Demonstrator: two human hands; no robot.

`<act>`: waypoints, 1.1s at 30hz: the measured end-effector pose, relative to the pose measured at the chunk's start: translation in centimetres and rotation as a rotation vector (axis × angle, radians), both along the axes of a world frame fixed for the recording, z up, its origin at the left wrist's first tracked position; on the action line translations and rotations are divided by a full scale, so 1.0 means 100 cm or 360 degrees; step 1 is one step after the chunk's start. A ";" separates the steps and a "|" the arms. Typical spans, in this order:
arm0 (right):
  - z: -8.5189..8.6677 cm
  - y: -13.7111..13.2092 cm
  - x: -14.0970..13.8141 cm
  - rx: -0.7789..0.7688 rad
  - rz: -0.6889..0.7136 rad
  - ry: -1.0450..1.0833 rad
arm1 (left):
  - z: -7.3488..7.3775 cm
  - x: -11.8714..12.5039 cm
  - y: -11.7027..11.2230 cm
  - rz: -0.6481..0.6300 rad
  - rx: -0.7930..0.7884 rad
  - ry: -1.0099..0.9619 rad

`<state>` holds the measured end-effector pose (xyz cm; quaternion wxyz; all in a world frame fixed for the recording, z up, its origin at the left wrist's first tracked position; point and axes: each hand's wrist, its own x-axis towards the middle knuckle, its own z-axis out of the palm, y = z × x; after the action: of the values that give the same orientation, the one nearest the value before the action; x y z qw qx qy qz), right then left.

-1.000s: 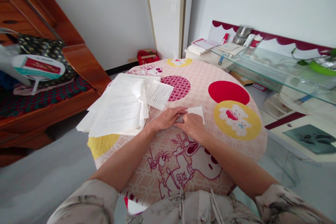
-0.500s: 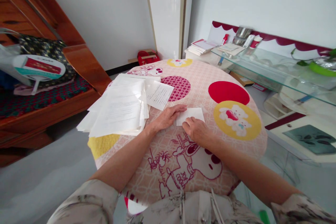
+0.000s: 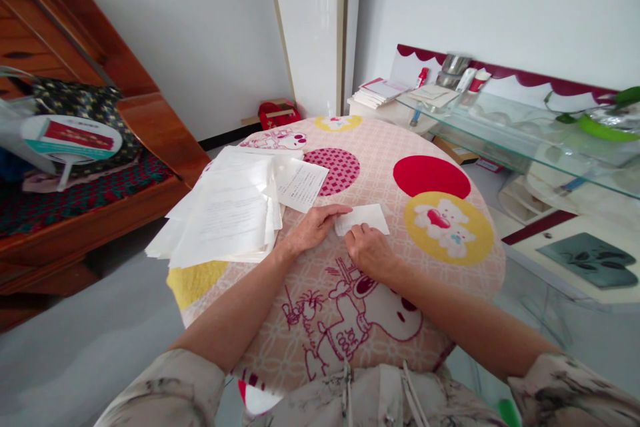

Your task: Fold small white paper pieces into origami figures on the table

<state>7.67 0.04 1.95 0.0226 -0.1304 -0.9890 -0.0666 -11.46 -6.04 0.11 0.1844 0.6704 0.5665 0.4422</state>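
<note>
A small folded white paper (image 3: 367,216) lies on the round table (image 3: 450,267), which wears a pink cartoon-print cloth. My left hand (image 3: 316,225) rests flat beside the paper's left edge, fingers stretched out and touching it. My right hand (image 3: 367,250) sits at the paper's near edge with curled fingers, pinching that edge. A loose stack of white printed sheets (image 3: 225,210) covers the table's left side, just left of my left hand.
A glass shelf unit (image 3: 525,140) with bottles and booklets stands right of the table. A wooden bench (image 3: 100,213) with bags and a round fan is at the left. A tall white appliance (image 3: 313,27) stands against the far wall.
One second ago both hands overlapped on the paper; my right hand then drew back to its near edge, uncovering the paper. The view shifted slightly downward.
</note>
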 end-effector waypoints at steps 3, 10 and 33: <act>-0.009 0.014 0.015 -0.0128 0.0176 0.0179 | 0.006 0.000 -0.006 0.0046 0.0005 -0.0125; -0.030 0.052 0.056 -0.0721 0.0616 0.0851 | 0.018 0.015 -0.012 -0.0079 -0.0057 -0.0183; -0.003 0.069 0.045 -0.1395 -0.0556 0.0712 | -0.001 0.037 -0.004 0.0318 -0.0345 -0.0084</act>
<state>12.14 6.92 1.69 0.1650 -0.3016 -0.8585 0.3805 -7.78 -6.48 0.00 0.2256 0.5750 0.6698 0.4122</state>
